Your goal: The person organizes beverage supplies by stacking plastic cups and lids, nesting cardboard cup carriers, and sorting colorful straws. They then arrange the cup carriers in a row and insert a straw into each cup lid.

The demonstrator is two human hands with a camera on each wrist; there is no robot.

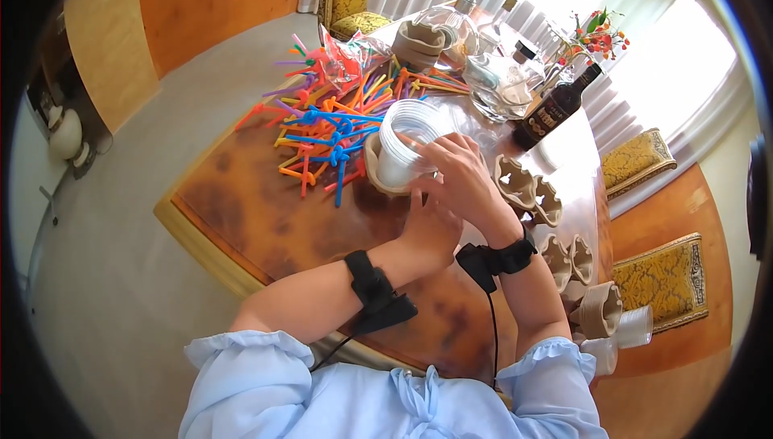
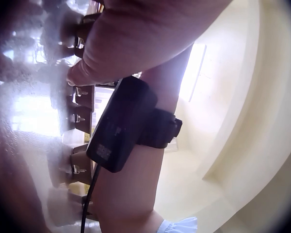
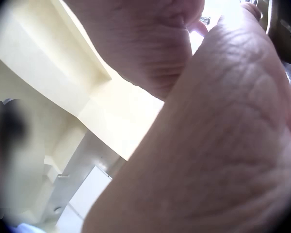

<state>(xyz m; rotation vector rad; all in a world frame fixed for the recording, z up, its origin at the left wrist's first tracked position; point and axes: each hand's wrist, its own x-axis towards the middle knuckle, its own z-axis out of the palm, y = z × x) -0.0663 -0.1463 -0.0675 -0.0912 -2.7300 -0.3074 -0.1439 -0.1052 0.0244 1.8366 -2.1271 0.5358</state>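
A nested stack of clear plastic cups (image 1: 412, 121) leans over the front corner of the table in the head view, its open rims tilted up. Under and left of it shows a brown moulded-pulp cup holder (image 1: 374, 164). My right hand (image 1: 463, 167) grips the stack's right side, fingers at the cup wall. Just below, my left hand (image 1: 433, 228) is bent up at the wrist against the lower part of the stack. The right hand partly hides its fingers, so I cannot tell whether they hold the cups. Both wrist views show mostly skin and wrist straps.
Colourful bent plastic straws (image 1: 334, 129) heap up left of the cups, beside a clear-and-red plastic bag (image 1: 342, 65). A dark bottle (image 1: 557, 109) and glass decanters (image 1: 459, 24) stand behind. More pulp holders (image 1: 515, 183) line the right side, with other clear cups (image 1: 634, 326) near the edge.
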